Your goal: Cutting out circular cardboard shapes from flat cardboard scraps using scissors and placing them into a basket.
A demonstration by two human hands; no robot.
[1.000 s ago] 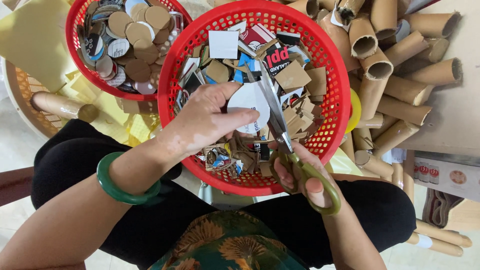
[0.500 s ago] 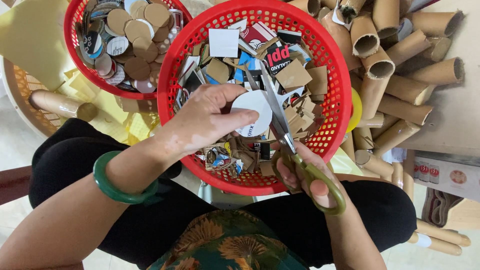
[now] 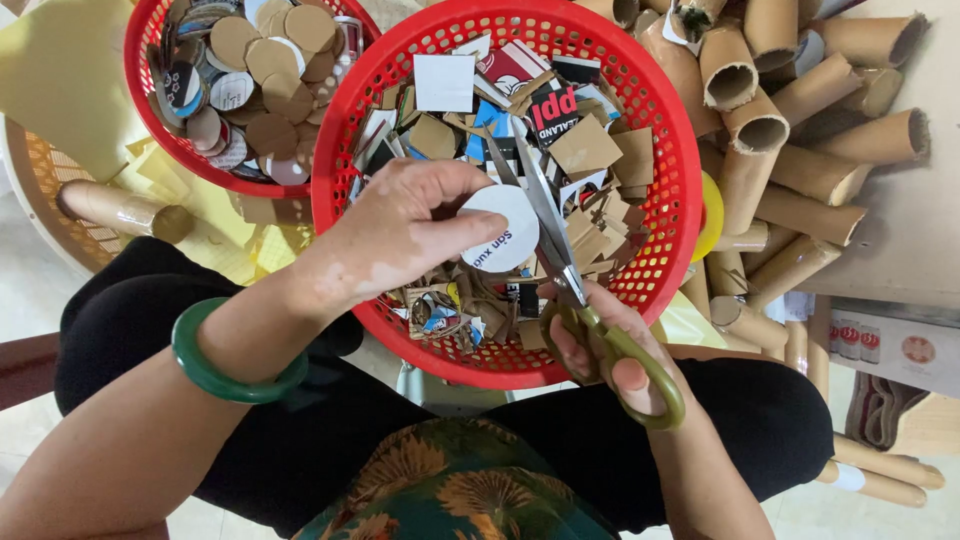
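Left hand (image 3: 400, 235) pinching white disc (image 3: 500, 225) at its left edge, thumb on top, above red basket (image 3: 660, 120) of scraps. Right hand (image 3: 600, 345) closed through green scissor loops; scissors (image 3: 555, 245) blades nearly together, touching disc's right rim. Second basket (image 3: 150, 110) of cut discs upper left; tubes (image 3: 770, 130) piled right.

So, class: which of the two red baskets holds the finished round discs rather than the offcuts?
The smaller red basket at upper left, away from both hands. It is filled with round cardboard discs, while the larger red basket under the scissors holds angular scraps.
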